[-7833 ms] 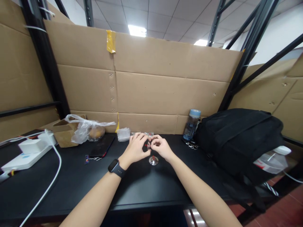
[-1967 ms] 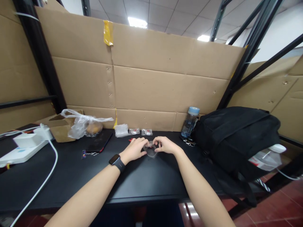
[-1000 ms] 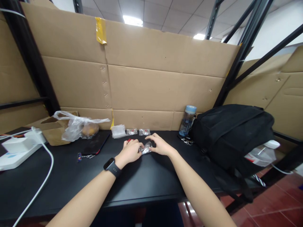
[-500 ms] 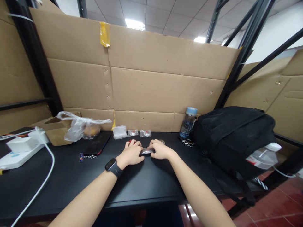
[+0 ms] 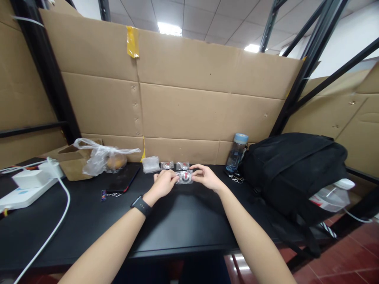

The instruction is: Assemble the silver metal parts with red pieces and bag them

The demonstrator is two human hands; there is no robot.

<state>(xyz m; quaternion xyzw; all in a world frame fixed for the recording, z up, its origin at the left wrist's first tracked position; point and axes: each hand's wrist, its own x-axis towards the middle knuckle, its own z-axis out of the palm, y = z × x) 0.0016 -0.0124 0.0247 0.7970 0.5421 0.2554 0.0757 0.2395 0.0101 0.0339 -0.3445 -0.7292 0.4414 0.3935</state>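
Both hands pinch one small clear plastic bag (image 5: 184, 177) with a round silver and red part inside, held just above the black table (image 5: 183, 225). My left hand (image 5: 164, 184), with a black watch on the wrist, grips the bag's left edge. My right hand (image 5: 204, 177) grips its right edge. Two more bagged parts (image 5: 174, 165) lie just behind, near the cardboard wall, beside a stack of empty clear bags (image 5: 150, 164).
A black backpack (image 5: 296, 173) fills the table's right side, with a water bottle (image 5: 235, 154) and keys (image 5: 236, 179) beside it. At left are a phone (image 5: 122, 179), a cardboard box with a plastic bag (image 5: 97, 157), a white power strip (image 5: 23, 193) and cable.
The hands pressed the bag flat on the table, then lifted it and moved it back toward the two bagged parts. The loose round part seen earlier is now inside the bag.
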